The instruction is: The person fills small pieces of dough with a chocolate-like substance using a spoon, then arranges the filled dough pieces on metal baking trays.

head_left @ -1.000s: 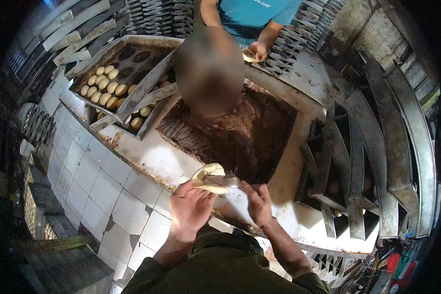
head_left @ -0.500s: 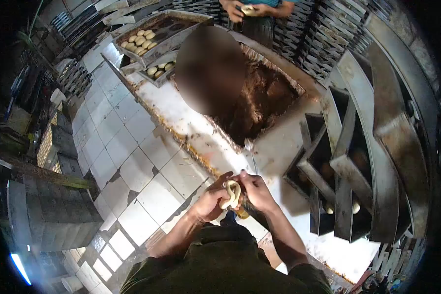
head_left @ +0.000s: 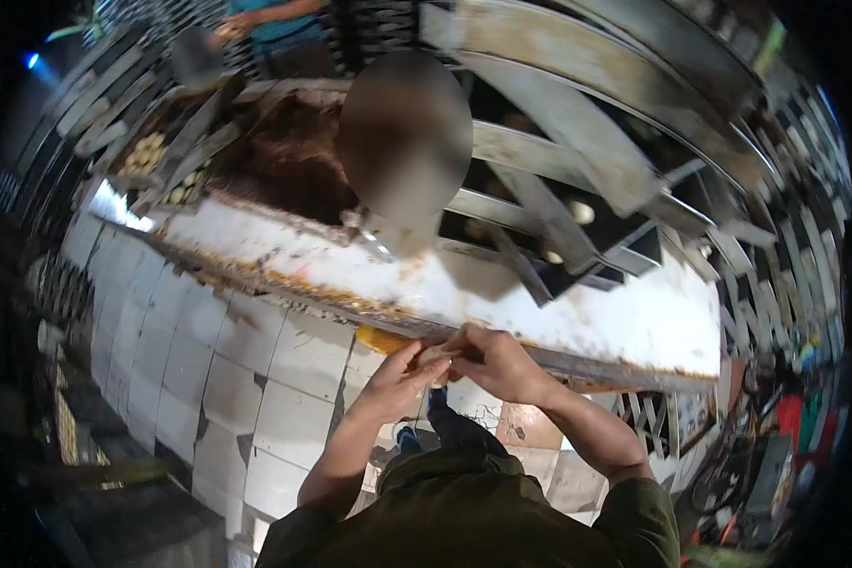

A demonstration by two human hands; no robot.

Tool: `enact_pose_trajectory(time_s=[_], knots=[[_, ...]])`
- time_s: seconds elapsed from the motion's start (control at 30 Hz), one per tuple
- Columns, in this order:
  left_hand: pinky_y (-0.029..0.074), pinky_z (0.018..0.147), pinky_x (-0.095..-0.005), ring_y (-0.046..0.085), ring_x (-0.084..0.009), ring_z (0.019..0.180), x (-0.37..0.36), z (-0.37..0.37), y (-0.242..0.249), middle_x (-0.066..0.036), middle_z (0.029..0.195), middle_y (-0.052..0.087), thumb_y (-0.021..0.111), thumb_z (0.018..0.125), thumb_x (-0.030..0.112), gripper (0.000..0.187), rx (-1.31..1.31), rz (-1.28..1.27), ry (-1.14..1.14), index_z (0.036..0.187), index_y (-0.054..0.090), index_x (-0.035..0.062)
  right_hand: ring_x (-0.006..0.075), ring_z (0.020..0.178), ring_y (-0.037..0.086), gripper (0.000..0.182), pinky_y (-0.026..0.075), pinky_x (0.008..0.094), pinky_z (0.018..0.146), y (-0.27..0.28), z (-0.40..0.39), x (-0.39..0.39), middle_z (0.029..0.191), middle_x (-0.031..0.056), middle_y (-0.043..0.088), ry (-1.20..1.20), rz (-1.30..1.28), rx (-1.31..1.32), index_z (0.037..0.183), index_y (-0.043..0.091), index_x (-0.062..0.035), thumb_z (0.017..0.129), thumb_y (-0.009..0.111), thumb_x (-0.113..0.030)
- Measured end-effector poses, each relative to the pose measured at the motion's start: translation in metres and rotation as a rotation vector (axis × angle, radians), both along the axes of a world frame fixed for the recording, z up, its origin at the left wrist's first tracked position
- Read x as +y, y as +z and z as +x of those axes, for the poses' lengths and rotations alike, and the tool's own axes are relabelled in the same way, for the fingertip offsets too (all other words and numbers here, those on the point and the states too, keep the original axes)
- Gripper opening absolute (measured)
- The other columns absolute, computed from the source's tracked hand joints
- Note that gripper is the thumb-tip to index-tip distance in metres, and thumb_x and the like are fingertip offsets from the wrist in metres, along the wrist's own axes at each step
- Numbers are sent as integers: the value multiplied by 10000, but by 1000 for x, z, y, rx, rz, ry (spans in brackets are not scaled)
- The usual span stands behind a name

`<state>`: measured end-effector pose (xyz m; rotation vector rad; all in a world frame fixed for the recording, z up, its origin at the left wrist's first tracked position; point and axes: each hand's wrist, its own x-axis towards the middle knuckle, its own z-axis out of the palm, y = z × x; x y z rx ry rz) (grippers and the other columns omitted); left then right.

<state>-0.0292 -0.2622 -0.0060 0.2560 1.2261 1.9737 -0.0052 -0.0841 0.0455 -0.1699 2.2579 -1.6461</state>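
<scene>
A pale piece of dough is held between both hands in front of my body, near the edge of the white table. My left hand has its fingers closed around the dough from the left. From the right, my right hand pinches it with bent fingers. The fingers cover much of the dough, and its shape is hard to make out. A yellow object shows just beyond my left hand, by the table edge.
Dark brown filling lies in a large tray. Stacked metal trays stand at the back right, with pale dough balls in them. More dough balls sit at the left. Another person's hand shows at the top.
The view has turned to the right, so the table and trays appear shifted left. The dough, a folded loop before, is now more covered by my fingers.
</scene>
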Motion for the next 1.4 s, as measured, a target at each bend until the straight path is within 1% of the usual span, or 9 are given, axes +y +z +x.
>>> enact_pose_trajectory(time_s=[0.27,0.53,0.67,0.77,1.07,1.23,1.3,1.33,1.4], knots=[[500,767,-261,552,-149,865,199,41,-9,-64,985,533,525,880,65,155,-232,146,346,1019,458,45,419,1225,278,448,263,512,1011,-69,111,81,1273,199,354,-626,757,796,1021,593,-71,607,535,91],[259,1007,-511,383,-362,1172,475,56,-112,-132,1238,435,634,754,109,358,1537,-355,-133,1088,525,44,333,934,492,167,381,395,844,-138,159,393,1016,170,555,-1308,615,457,965,573,7,840,498,-74],[240,1015,-500,350,-341,1230,438,62,-58,-137,1325,393,601,778,120,419,1334,-342,44,1180,506,50,351,741,542,176,446,392,706,-152,90,412,808,200,577,-1132,245,441,868,606,13,840,486,-112],[379,943,-368,479,-324,1122,354,54,-17,-190,1212,498,594,759,50,373,1212,-315,156,1122,536,-18,353,889,505,193,406,391,842,-173,110,376,913,176,550,-287,636,367,875,565,-32,701,583,-114],[256,976,-574,445,-297,989,185,-10,116,-82,856,500,445,807,589,490,1534,-87,1516,858,481,103,347,867,484,193,396,432,766,-170,107,410,856,127,530,-614,984,417,824,558,-75,710,605,-224],[287,974,-427,502,-252,907,182,-74,150,-61,874,582,581,791,348,302,1781,-243,1028,938,575,85,328,901,532,357,412,434,830,-111,129,419,963,124,572,-56,633,-405,1106,509,-52,813,561,-247],[268,914,-558,527,-352,949,192,-91,139,-146,978,583,543,772,543,498,1700,-399,572,820,615,52,172,988,529,411,422,342,860,60,82,383,1019,83,579,100,196,-660,1158,482,-28,844,582,-273],[308,876,-550,543,-361,922,219,-103,134,-134,933,599,523,803,455,397,1725,-49,806,790,623,71,169,975,548,399,444,312,845,105,80,386,1013,86,586,54,-190,-455,1152,488,-34,816,623,-204],[341,842,-534,546,-344,916,220,-96,144,-129,920,600,479,830,353,309,1689,-67,813,792,617,78,176,927,589,439,487,297,778,252,64,378,1030,92,582,-10,502,132,1116,503,-30,755,702,-182]])
